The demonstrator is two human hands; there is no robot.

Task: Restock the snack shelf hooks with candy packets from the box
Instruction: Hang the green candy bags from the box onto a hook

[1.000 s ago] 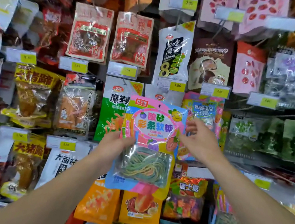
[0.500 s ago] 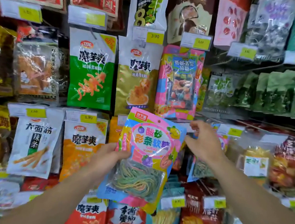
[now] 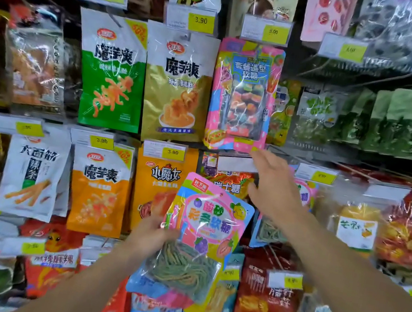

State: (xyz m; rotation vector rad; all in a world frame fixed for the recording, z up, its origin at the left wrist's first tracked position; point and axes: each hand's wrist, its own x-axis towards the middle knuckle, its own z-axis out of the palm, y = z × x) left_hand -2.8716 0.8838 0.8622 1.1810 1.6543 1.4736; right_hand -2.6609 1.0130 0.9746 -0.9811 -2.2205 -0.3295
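**Packet lowered, right hand hunting for the hook**

View has dropped vs 1 s ago: upper rows gone, lower hook rows now in frame. Left hand (image 3: 150, 237) grips the pink-and-blue plastic candy packet w/ clear window of rainbow strips (image 3: 198, 239) at its left edge, fingers curled round it; packet is tilted, in front of the orange snack packs, not yet on any hook. Right hand (image 3: 273, 187) has let go of the packet's top corner and reaches up w/ fingers spread wide, holding nothing, tips near the white price-tag strip (image 3: 236, 163) under the pink assorted-gummy pack (image 3: 243, 96). Likely locating the right hook; hanging step not yet done.
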